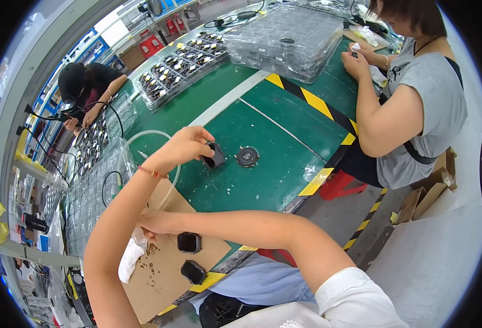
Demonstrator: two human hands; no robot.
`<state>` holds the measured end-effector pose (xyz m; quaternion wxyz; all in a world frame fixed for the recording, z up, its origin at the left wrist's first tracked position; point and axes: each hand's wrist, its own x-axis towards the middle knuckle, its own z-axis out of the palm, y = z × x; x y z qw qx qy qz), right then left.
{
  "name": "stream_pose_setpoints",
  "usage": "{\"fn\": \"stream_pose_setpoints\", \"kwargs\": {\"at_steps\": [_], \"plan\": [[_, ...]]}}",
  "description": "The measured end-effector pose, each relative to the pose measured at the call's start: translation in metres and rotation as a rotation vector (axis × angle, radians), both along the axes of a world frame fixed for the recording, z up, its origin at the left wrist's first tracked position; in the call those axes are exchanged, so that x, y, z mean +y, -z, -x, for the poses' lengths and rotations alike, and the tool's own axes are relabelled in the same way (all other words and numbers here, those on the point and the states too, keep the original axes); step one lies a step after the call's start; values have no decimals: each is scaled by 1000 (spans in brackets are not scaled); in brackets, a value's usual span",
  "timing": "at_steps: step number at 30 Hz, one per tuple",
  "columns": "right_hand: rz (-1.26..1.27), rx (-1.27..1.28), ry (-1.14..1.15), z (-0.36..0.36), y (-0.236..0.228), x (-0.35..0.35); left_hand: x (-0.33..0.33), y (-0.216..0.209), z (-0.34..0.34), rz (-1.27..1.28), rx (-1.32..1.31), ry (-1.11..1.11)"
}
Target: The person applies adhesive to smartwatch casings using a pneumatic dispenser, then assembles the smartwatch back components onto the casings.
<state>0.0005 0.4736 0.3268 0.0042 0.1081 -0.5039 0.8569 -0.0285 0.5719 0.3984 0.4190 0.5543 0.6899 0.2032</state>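
Note:
My left hand [185,145] reaches over the green table with its thumb and fingers closed on a dark grey block with a hollow in it [215,157]. Just right of that block lies a round black disc with small tabs [247,157]. My right hand [158,223] is low over the brown cardboard sheet [162,284], its fingers curled down beside a crumpled white cloth [133,256]; what they pinch, if anything, is hidden. Small brown bits [151,249] are scattered near those fingers. Two square black watch-like cases, one upper [189,242] and one lower [193,271], rest along the cardboard's right side.
A pale hose [176,177] curves behind my left wrist. Trays of small parts [181,68] and stacked clear plastic trays [287,41] stand farther back. One person [416,98] works at right, another [82,90] at far left. Yellow-black tape [315,101] marks the table.

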Motion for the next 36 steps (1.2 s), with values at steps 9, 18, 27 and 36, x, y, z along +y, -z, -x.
{"fn": "stream_pose_setpoints", "kwargs": {"at_steps": [9,18,27,36], "plan": [[-73,-110,33,3,7,-1,34,6,25,63,203,-82],[-76,-141,36,1,7,-1,44,21,42,30,290,-63],[-115,-140,25,0,3,-1,24,12,16,-482,820,90],[79,-59,72,12,13,-9,-176,-77,-76,-382,871,458]]}}
